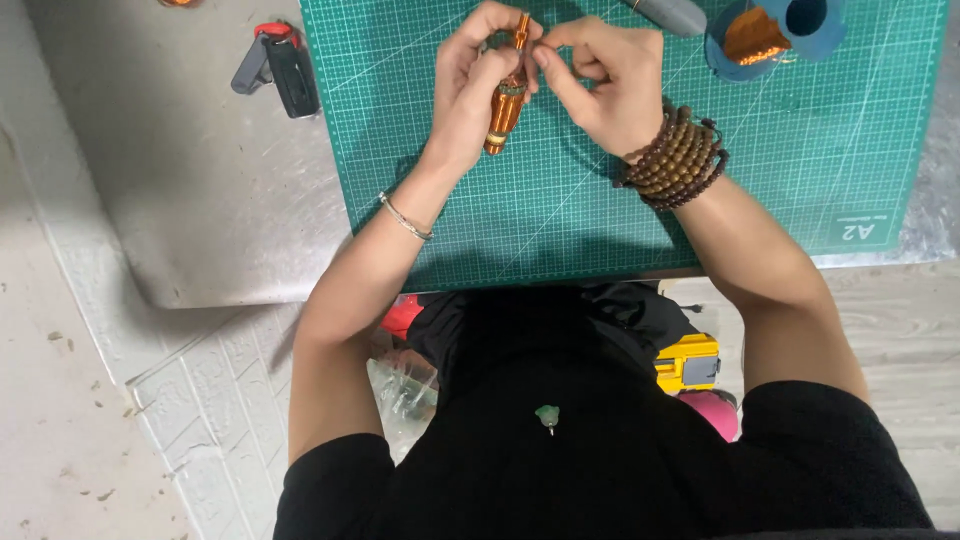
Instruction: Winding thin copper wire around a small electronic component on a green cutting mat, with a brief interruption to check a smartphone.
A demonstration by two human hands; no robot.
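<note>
With the left hand (478, 90) clamped on the copper-wound tool (507, 100) and right fingers (560, 45) pinching its tip, a loose pinch could let the winding slacken.

Green cutting mat (780, 170) on a metal tabletop (210, 190). Blue spool of copper wire (765, 35) right of the right hand, grey cylinder (672, 12) just beside it. Black clip-like tool with red tip (280, 62) well left of the left hand, off the mat.
</note>
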